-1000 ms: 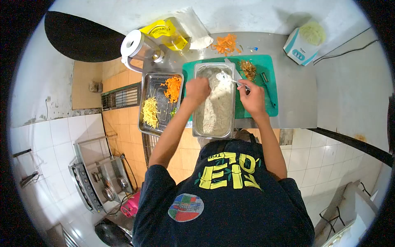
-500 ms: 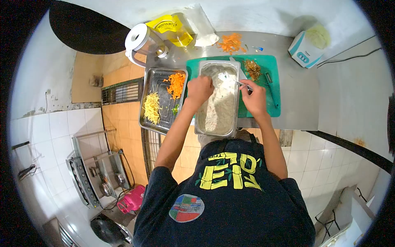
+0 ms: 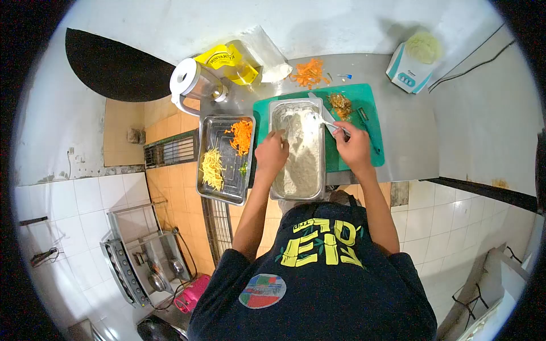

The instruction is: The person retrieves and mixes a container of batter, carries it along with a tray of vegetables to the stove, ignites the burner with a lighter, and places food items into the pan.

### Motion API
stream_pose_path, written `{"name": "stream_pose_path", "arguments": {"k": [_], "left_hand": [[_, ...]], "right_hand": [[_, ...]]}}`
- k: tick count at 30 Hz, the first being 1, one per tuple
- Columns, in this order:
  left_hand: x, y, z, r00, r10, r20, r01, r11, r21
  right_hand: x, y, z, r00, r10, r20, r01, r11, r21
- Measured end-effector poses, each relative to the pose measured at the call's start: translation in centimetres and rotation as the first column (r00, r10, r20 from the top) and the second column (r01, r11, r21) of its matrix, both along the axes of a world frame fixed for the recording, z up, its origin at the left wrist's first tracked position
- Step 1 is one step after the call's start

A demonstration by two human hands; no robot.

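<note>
A deep rectangular steel pan (image 3: 323,165) holds pale flour or batter, whiter and powdery towards its far end. My right hand (image 3: 354,146) is closed round the handle of a spoon (image 3: 330,122), its whitened tip reaching over the pan's right rim. On the left side of the pan, my left hand (image 3: 272,153) has its fingers bent over the rim, seemingly gripping it. The pan rests partly on a green cutting board (image 3: 347,162). Brown chopped bits (image 3: 340,105) lie on the board beside a peeler (image 3: 363,116) and a knife (image 3: 329,128).
Left of the pan, a steel tray (image 3: 227,196) holds shredded carrot (image 3: 242,136), pale yellow strips (image 3: 212,169) and green bits. Behind stand a blender jug (image 3: 196,85), a yellow oil pouch (image 3: 230,62), a plastic bag (image 3: 273,65) and carrot peelings (image 3: 309,73). A blender base (image 3: 408,68) stands right.
My left hand has drawn back from above the pan's contents to its left rim. My right hand still holds the spoon, now angled lower into the pan. The camera view has shifted slightly.
</note>
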State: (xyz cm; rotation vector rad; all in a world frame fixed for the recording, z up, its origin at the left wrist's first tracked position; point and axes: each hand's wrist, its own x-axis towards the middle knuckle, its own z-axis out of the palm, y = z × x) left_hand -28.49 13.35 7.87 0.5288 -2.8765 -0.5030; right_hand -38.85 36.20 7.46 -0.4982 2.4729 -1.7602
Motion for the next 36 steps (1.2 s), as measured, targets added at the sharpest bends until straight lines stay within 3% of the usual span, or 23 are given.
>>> {"name": "stream_pose_path", "arguments": {"k": [3,4,6,9,13,26,36], "left_hand": [[1.6,-0.1,0.6,0.999,0.037,-0.039,-0.030,0.986,0.166],[1.9,-0.1,0.8,0.995,0.096,-0.026,-0.080,0.923,0.375],[2.5,0.1,1.6,0.978,0.205,0.026,-0.160,0.666,0.728],[3.1,0.4,2.9,0.958,0.286,-0.008,-0.134,0.474,0.870],[3.7,0.4,2.9,0.924,0.382,-0.027,-0.125,0.367,0.922],[2.9,1.2,2.4,0.931,0.363,-0.049,-0.108,0.402,0.909],[2.4,1.0,2.1,0.923,0.375,-0.083,-0.131,0.509,0.851]], "right_hand": [[0.1,-0.4,0.4,1.000,0.020,0.008,-0.020,1.000,-0.017],[0.1,-0.5,0.7,0.999,0.034,0.043,-0.034,0.999,0.015],[0.2,-1.1,0.6,0.997,0.065,0.040,-0.068,0.995,0.070],[0.1,-1.9,-0.3,0.992,0.122,-0.023,-0.119,0.986,0.120],[0.6,-2.7,0.6,0.983,0.177,0.040,-0.181,0.971,0.158],[1.1,-2.1,1.2,0.987,0.162,0.014,-0.163,0.974,0.155],[0.7,-2.2,1.0,0.984,0.177,0.015,-0.178,0.980,0.085]]}}
